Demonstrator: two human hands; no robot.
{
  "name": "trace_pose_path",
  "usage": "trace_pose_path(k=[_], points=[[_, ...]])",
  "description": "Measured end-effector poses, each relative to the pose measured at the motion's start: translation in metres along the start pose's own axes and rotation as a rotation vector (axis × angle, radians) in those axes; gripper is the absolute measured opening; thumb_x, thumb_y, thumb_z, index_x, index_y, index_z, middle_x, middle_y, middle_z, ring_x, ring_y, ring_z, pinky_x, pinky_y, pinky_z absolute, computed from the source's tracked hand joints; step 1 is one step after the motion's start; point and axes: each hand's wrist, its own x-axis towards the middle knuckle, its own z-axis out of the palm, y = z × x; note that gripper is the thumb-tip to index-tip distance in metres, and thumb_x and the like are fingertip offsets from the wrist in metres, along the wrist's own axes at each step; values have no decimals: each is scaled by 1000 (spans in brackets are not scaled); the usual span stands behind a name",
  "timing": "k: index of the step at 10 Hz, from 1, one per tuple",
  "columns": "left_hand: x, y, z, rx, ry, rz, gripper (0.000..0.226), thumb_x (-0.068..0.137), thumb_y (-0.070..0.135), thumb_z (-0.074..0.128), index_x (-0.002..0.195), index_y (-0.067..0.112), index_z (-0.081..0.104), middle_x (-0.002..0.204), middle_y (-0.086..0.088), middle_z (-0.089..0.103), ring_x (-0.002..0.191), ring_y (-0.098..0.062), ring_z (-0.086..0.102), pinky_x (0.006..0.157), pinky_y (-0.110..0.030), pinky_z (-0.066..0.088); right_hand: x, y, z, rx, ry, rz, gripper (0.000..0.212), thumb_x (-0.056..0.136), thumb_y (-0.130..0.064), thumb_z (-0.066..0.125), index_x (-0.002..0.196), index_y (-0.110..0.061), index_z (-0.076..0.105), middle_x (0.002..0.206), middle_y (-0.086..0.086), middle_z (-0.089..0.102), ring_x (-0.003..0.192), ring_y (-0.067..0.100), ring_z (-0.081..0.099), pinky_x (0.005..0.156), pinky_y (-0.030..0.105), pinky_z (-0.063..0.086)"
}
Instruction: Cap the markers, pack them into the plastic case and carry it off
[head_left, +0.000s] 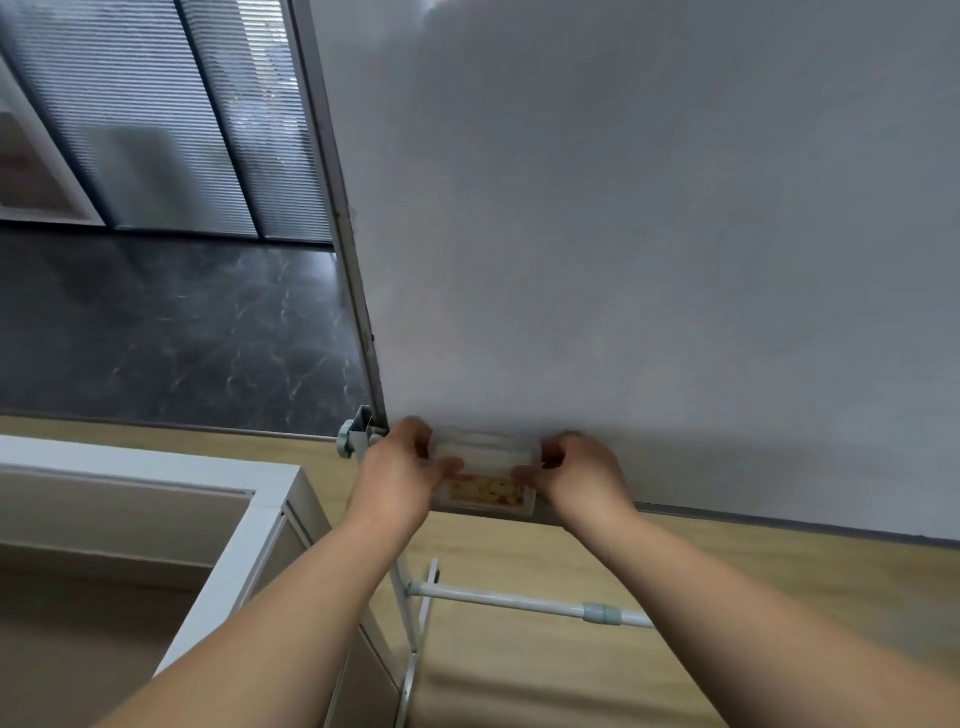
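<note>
- Our two bare forearms reach forward and converge toward the case, wrists level.
- Our left hand grasps the left end of the plastic case, thumb laid over its top and fingers curled behind.
- Our right hand clasps the case's right end the same way.
- The case sits at the bottom edge of the whiteboard; it is blurred, so we cannot tell its contents.
- Below the case runs the stand's crossbar; left of it stands a white cabinet.

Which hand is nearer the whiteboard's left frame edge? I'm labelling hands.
The left hand, gripping the plastic case beside the whiteboard's frame; the right hand holds the case's other end.
</note>
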Motion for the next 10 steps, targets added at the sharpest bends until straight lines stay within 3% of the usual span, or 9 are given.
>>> trace_pose_path(k=[4, 5, 6, 7, 8, 10], points=[[3, -5, 2, 15, 4, 40, 28, 80, 41, 76, 91, 26, 56, 86, 7, 62, 80, -15, 62, 65, -33, 52, 3, 8, 15, 42, 78, 19, 25, 74, -39, 79, 78, -16, 70, 75, -4, 69, 72, 14, 64, 66, 31, 51], [-7, -3, 3, 93, 90, 93, 39, 79, 42, 77, 107, 28, 53, 105, 7, 58, 97, -20, 58, 77, -38, 52, 1, 9, 15, 33, 91, 25, 25, 74, -40, 79, 74, -18, 67, 72, -6, 66, 69, 13, 61, 58, 27, 41], [-21, -8, 10, 275, 302, 415, 70, 74, 39, 80, 131, 17, 47, 126, -7, 52, 118, -29, 50, 98, -47, 49, 0, 8, 15, 44, 98, 31, 24, 74, -39, 79, 70, -20, 64, 69, -8, 64, 66, 9, 59, 54, 24, 38], [-23, -6, 18, 420, 357, 612, 94, 79, 45, 69, 154, 10, 25, 158, -20, 31, 148, -39, 26, 119, -53, 26, -2, 4, 15, 25, 111, 39, 25, 74, -40, 79, 70, -21, 63, 68, -10, 63, 63, 4, 56, 52, 22, 38], [-12, -2, 26, 554, 301, 683, 110, 78, 37, 77, 159, 12, 8, 166, -22, 1, 153, -43, 0, 124, -53, 4, 0, 6, 16, 30, 103, 39, 26, 73, -40, 79, 73, -20, 64, 70, -8, 65, 65, 8, 59, 55, 23, 42], [-2, -2, 39, 671, 290, 620, 122, 73, 30, 83, 160, 16, -1, 165, -19, -16, 152, -44, -8, 121, -56, 0, -6, 2, 9, 24, 73, 37, 23, 77, -35, 77, 83, -17, 65, 79, -2, 67, 75, 19, 61, 64, 30, 47]])
